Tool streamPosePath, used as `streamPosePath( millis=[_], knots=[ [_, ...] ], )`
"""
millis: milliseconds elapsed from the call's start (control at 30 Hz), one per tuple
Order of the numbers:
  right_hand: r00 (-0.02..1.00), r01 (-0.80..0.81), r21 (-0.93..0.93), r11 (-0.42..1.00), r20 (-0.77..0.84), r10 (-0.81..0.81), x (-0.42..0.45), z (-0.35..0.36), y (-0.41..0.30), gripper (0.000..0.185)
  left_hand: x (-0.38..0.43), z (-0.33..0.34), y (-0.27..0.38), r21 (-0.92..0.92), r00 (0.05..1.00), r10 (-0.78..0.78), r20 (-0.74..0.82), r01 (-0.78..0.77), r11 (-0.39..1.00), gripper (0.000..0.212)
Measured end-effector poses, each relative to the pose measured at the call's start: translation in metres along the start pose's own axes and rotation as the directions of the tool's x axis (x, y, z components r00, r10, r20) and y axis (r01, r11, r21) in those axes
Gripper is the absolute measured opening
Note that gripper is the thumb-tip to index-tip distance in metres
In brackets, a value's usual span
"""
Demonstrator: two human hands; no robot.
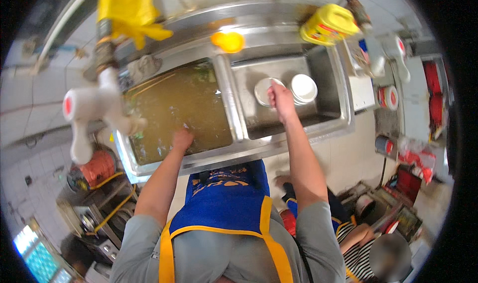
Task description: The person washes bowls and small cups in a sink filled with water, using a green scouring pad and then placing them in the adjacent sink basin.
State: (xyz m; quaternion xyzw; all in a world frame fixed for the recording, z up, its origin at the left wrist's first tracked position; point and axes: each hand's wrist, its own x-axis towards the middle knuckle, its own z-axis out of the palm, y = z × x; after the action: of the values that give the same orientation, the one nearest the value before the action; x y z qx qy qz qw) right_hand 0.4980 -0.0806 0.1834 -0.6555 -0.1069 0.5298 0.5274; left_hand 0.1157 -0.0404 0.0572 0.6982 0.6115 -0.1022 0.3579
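A steel double sink [239, 128] spans the space before me. My left hand [183, 138] dips into the cloudy brown water [175, 103] of the left basin. Its fingers are blurred and partly under the surface, so what they touch is hidden. Over the right basin, my right hand [280, 99] has its fingers curled at the right rim of a white bowl [262, 90]. Beside it on the right, a second set of white bowls [304, 87], seemingly stacked, rests in the same basin. Thin chopstick-like sticks [153, 84] lie at the left basin's back edge.
On the back ledge sit a yellow scoop [229, 42] and a yellow detergent jug [330, 25]. Yellow rubber gloves [127, 10] hang over the pipe above a white tap [89, 103]. A grey cloth [143, 67] lies behind the left basin. Another person [358, 238] is low at my right.
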Motion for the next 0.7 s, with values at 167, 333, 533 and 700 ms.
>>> streamPosePath(
  millis=[167,333,533,700],
  knots=[
    [0.878,0.085,-0.358,0.93,0.468,0.1,-0.025,0.13,0.039,0.04,-0.008,-0.01,-0.033,0.235,0.984,-0.108,-0.143,0.14,0.962,0.028],
    [0.944,0.328,-0.879,0.345,0.314,-0.097,0.007,0.159,0.128,0.056,-0.017,-0.05,-0.045,-0.15,0.917,-0.399,-0.024,0.391,0.908,0.033],
    [0.833,0.509,-0.828,-0.236,0.405,0.377,0.054,0.163,0.182,0.029,0.019,-0.018,-0.113,-0.065,0.822,-0.437,0.365,0.491,0.869,0.038],
    [0.841,0.475,-0.837,-0.27,0.341,0.421,0.051,0.159,0.204,0.03,0.016,-0.022,-0.085,-0.246,0.783,-0.493,0.379,0.599,0.762,0.038]
  ],
)
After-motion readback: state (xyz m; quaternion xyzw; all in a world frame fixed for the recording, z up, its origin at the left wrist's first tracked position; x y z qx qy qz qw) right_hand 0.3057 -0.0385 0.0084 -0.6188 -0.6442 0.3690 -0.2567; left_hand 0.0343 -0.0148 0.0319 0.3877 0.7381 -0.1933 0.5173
